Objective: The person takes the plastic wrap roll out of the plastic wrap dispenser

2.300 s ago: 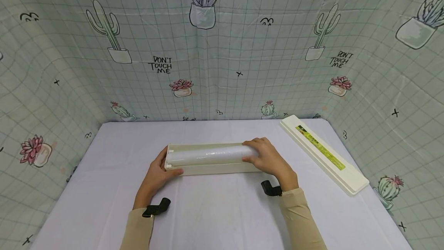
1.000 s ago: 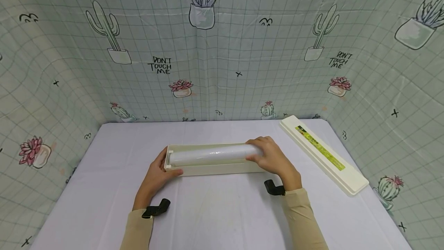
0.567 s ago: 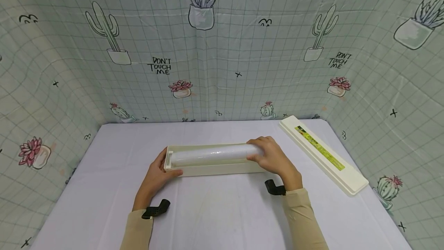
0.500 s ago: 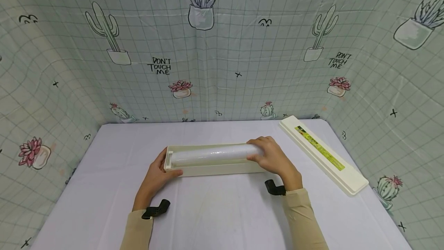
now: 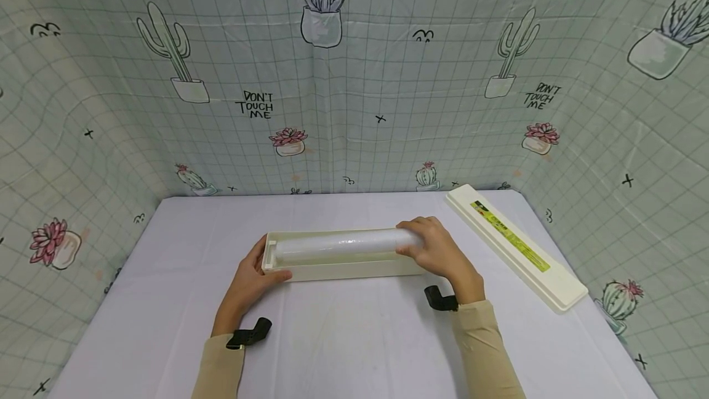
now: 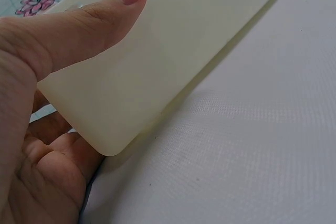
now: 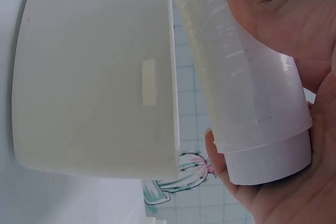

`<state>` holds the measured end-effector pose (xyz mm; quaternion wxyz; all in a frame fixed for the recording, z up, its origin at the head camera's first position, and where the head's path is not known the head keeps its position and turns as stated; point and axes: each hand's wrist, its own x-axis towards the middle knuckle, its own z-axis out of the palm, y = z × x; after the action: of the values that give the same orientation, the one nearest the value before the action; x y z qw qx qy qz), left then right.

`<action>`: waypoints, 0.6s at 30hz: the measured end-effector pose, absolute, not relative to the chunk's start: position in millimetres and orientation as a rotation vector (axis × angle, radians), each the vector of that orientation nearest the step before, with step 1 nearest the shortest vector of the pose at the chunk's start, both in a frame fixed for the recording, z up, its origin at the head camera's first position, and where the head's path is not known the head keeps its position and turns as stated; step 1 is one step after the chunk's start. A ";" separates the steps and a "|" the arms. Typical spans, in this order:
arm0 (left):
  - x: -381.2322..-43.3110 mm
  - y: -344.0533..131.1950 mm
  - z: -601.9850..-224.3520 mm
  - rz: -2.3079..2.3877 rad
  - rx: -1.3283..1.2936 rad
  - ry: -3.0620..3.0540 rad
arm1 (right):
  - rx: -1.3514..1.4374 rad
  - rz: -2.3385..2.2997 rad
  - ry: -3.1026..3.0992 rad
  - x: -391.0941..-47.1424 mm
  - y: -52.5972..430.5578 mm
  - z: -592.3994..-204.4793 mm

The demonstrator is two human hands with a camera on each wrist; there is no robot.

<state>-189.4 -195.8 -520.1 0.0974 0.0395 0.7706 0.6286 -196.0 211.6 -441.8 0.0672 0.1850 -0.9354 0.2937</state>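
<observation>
On the white-covered table [image 5: 332,343], a long cream box [image 5: 349,271] is lying crosswise before the person, its inside facing up. Left hand [image 5: 246,279] is gripping the box's left end: thumb pressing flat along the near wall, fingers curling behind the end. Right hand [image 5: 437,251] is holding the right end of a roll of glossy, translucent film [image 5: 343,245], thumb on the near side, fingers wrapping over the far side. Roll is resting partly within the box, its left end sitting down inside; its right end is rising clear of the rim, well seen from the right wrist, where a white core [image 7: 270,163] is jutting from the film. Off to the right, a cream lid [image 5: 506,244] is lying slantwise near the table's far corner, bearing a yellow-green label [image 5: 511,236]. Both forearms are wearing beige sleeves, with black mounts at the wrists. Behind everything, a pale gridded cloth [image 5: 354,66] is hanging, printed with potted cacti, succulents and the words DON'T TOUCH ME.
</observation>
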 end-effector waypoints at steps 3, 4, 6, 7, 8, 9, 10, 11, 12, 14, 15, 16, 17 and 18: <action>-189.3 -195.9 -519.8 1.855 0.118 2.287 | 0.556 0.883 -2.812 -196.0 212.9 -441.5; -189.5 -196.0 -519.6 1.851 0.121 2.289 | 0.554 0.886 -2.811 -196.0 213.5 -441.4; -189.5 -195.8 -519.5 1.850 0.119 2.291 | 0.554 0.884 -2.807 -196.2 214.5 -442.0; -189.6 -195.7 -519.6 1.849 0.117 2.291 | 0.552 0.885 -2.806 -196.5 214.9 -442.4; -189.6 -195.6 -519.6 1.848 0.117 2.291 | 0.551 0.887 -2.804 -196.8 215.3 -442.6; -189.6 -195.7 -519.9 1.847 0.118 2.291 | 0.550 0.885 -2.802 -196.8 215.8 -442.7; -189.7 -195.6 -520.1 1.851 0.111 2.286 | 0.549 0.885 -2.799 -196.9 216.1 -442.9; -189.5 -195.5 -520.4 1.853 0.107 2.287 | 0.547 0.886 -2.798 -197.1 216.3 -443.1; -189.3 -195.4 -520.7 1.853 0.107 2.287 | 0.543 0.888 -2.798 -197.3 216.4 -443.2; -189.1 -195.5 -521.2 1.856 0.112 2.283 | 0.538 0.890 -2.797 -197.2 216.7 -443.2; -188.9 -195.6 -521.2 1.858 0.113 2.281 | 0.538 0.890 -2.797 -197.1 216.9 -443.2; -188.9 -195.5 -521.4 1.863 0.114 2.276 | 0.535 0.893 -2.797 -197.0 216.8 -443.0; -188.9 -195.4 -521.5 1.865 0.114 2.277 | 0.533 0.895 -2.798 -196.9 216.8 -442.8; -188.9 -195.4 -521.5 1.865 0.114 2.277 | 0.532 0.894 -2.798 -196.9 216.9 -442.7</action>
<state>-188.9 -195.4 -521.5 0.0978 0.0386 0.7694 0.6301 -196.9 216.9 -442.7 0.0780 0.1776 -0.9345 0.2985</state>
